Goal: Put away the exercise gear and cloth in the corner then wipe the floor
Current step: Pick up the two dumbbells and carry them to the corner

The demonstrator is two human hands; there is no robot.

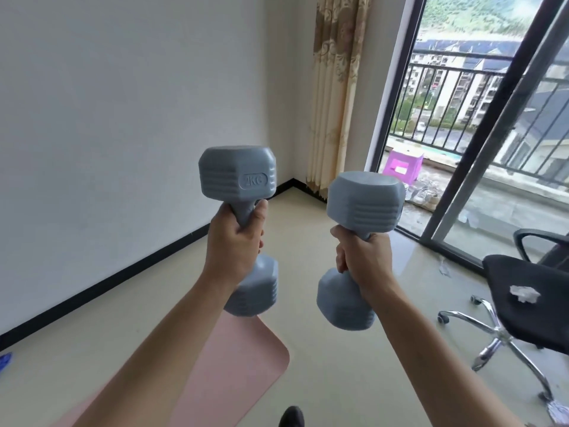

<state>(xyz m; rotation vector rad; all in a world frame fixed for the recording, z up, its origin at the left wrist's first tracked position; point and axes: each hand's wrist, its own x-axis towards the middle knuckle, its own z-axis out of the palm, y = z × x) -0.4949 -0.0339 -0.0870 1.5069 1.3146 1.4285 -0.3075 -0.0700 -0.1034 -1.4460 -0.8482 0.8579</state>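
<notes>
The left dumbbell (237,175), grey-blue and marked 2KG, stands upright at mid-frame with the left hand (235,241) clasped round its handle. Just right of it, the right hand (363,257) clasps the right dumbbell (366,201) the same way. A slipping grip or a hard set-down could chip the glossy cream floor (323,365). The pink mat (240,365) at the bottom could catch a foot. The corner (292,180) lies upper centre beside the curtain (335,87), and 1 office chair (538,318) stands at the right.
</notes>
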